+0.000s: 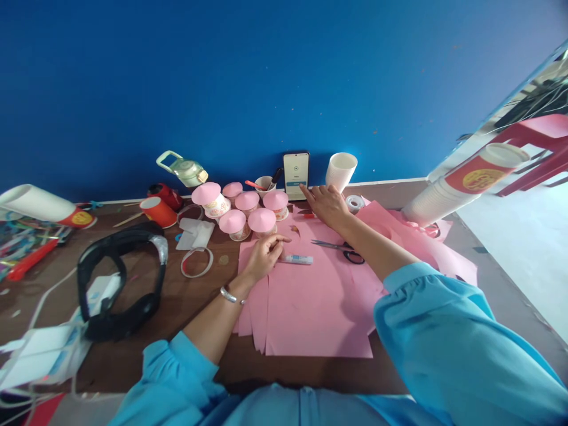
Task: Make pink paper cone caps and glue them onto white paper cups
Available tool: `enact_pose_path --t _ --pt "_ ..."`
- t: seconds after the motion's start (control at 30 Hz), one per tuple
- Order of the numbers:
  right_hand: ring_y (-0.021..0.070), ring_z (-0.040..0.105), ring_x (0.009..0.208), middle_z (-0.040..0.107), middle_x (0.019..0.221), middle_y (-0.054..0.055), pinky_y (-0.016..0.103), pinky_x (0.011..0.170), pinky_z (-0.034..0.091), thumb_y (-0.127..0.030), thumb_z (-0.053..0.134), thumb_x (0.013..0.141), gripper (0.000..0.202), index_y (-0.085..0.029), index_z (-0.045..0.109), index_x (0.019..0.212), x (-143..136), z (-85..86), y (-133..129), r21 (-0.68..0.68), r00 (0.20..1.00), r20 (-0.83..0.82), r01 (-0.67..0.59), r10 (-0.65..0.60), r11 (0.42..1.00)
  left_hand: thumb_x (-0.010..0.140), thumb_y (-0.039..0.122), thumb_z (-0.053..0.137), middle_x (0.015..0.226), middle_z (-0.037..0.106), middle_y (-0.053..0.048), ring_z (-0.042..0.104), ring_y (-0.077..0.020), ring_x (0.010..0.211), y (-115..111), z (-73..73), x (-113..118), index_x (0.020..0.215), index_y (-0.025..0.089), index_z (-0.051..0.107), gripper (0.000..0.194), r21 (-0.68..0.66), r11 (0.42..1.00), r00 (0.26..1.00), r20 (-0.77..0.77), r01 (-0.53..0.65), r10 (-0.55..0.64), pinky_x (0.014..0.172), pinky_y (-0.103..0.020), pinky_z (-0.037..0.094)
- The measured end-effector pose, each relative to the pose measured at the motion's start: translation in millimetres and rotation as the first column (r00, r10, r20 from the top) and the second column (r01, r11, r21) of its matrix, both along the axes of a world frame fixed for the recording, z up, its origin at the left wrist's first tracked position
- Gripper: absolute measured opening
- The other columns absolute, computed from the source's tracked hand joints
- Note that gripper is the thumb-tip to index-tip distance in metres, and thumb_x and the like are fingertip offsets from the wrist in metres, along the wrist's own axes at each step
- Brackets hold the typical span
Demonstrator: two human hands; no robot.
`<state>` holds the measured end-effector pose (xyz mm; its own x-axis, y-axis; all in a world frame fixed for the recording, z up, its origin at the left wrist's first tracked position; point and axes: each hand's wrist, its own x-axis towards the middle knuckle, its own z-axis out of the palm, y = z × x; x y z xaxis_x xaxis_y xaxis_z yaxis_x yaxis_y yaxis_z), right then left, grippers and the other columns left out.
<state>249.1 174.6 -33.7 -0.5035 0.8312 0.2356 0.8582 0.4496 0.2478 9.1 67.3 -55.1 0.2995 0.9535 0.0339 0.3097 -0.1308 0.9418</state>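
My right hand [327,202] reaches over the pink paper with its fingers stretched out, one fingertip at the screen of an upright phone [296,175]. My left hand [266,255] rests at the upper left edge of the pink paper sheets [317,313], its fingers curled and nothing visible in them. Just right of it lies a small glue tube [298,260]. Scissors with black handles [339,246] lie on the paper below my right forearm. Left of the phone stand several small paper cups with pink cone tops [261,220].
Behind the right hand are a white cup stack [341,170] and a tape roll [354,204]. A tall cup stack [465,183] leans at right. To the left are a black headband-like strap [122,284], orange cup [158,212], cut cup ring [197,262] and bottle [186,171].
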Motion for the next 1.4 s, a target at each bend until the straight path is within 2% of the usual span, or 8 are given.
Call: enact_pose_path --t 0.17,0.27,0.53,0.7,0.9,1.03,1.17,1.4 --pt "0.0308 0.058 0.098 0.069 0.116 0.023 0.043 0.08 0.035 -0.008 0.027 0.104 0.054 -0.005 0.042 0.155 3.8 3.0 -30.2 0.071 0.998 -0.025 -0.059 0.061 0.996 0.094 0.029 0.052 0.059 0.059 0.004 0.047 -0.0091 0.048 -0.3 1.7 0.0 0.105 0.015 0.072 0.028 0.012 1.0 1.0 -0.004 -0.001 0.001 0.051 -0.022 0.039" --pt "0.0286 0.058 0.096 0.069 0.112 0.02 0.041 0.078 0.035 -0.007 0.031 0.104 0.047 -0.006 0.056 0.143 5.5 3.5 -51.5 0.11 0.994 -0.059 -0.08 0.087 0.991 0.093 0.028 0.052 0.058 0.059 0.004 0.046 -0.0087 0.046 -0.2 2.0 0.7 0.105 0.014 0.073 0.028 -0.004 1.0 1.0 0.016 -0.006 0.006 0.05 -0.021 0.038" --pt "0.0211 0.056 0.078 0.067 0.089 0.009 0.036 0.066 0.034 -0.005 0.046 0.099 0.033 -0.014 0.069 0.122 -3.5 -6.6 -119.2 0.077 0.971 -0.142 -0.184 0.193 0.98 0.091 0.028 0.053 0.058 0.058 0.005 0.044 -0.0084 0.044 -0.4 4.4 1.3 0.108 0.014 0.073 0.03 -0.05 0.999 0.999 0.035 -0.018 0.02 0.046 -0.021 0.036" --pt "0.0199 0.055 0.076 0.065 0.086 0.008 0.035 0.064 0.032 -0.007 0.05 0.099 0.026 -0.014 0.071 0.111 -7.5 -13.7 -131.1 0.032 0.966 -0.167 -0.196 0.199 0.98 0.094 0.033 0.053 0.06 0.059 0.004 0.045 -0.0083 0.044 0.0 2.8 0.0 0.11 0.014 0.073 0.032 -0.04 0.999 1.0 0.017 -0.01 0.011 0.045 -0.02 0.035" --pt "0.0193 0.056 0.075 0.067 0.086 0.009 0.034 0.064 0.033 0.0 0.046 0.096 0.033 -0.013 0.072 0.111 -4.5 -10.8 -124.1 -0.016 0.964 -0.219 -0.159 0.151 0.987 0.094 0.029 0.053 0.058 0.058 0.004 0.044 -0.0076 0.044 -0.8 1.9 0.4 0.11 0.014 0.073 0.03 -0.029 1.0 0.999 0.032 -0.01 0.011 0.045 -0.02 0.035" --pt "0.021 0.061 0.081 0.071 0.092 0.01 0.033 0.064 0.037 -0.008 0.043 0.101 0.033 -0.014 0.072 0.113 -3.4 -10.0 -108.4 -0.058 0.948 -0.313 -0.082 0.06 0.995 0.091 0.027 0.055 0.057 0.057 0.005 0.044 -0.0072 0.043 -0.5 2.6 1.1 0.106 0.014 0.073 0.027 -0.048 0.999 0.998 0.054 -0.014 0.016 0.044 -0.02 0.034" --pt "0.0243 0.067 0.088 0.072 0.114 0.016 0.032 0.064 0.044 -0.018 0.039 0.104 0.04 -0.013 0.063 0.136 -0.5 -6.7 -69.2 -0.097 0.884 -0.46 0.049 -0.089 0.994 0.09 0.027 0.054 0.057 0.058 0.005 0.044 -0.0069 0.041 -0.4 3.4 1.8 0.104 0.014 0.072 0.027 -0.056 0.998 0.998 0.062 -0.015 0.019 0.042 -0.019 0.034" --pt "0.0309 0.07 0.108 0.072 0.128 0.019 0.043 0.088 0.056 -0.024 0.038 0.103 0.047 -0.013 0.058 0.144 -4.3 1.7 11.1 -0.173 0.671 -0.7 0.171 -0.243 0.97 0.088 0.031 0.056 0.061 0.059 0.004 0.045 -0.006 0.041 0.6 0.8 2.1 0.104 0.013 0.07 0.028 -0.122 0.993 0.994 0.102 -0.011 0.024 0.04 -0.018 0.034"
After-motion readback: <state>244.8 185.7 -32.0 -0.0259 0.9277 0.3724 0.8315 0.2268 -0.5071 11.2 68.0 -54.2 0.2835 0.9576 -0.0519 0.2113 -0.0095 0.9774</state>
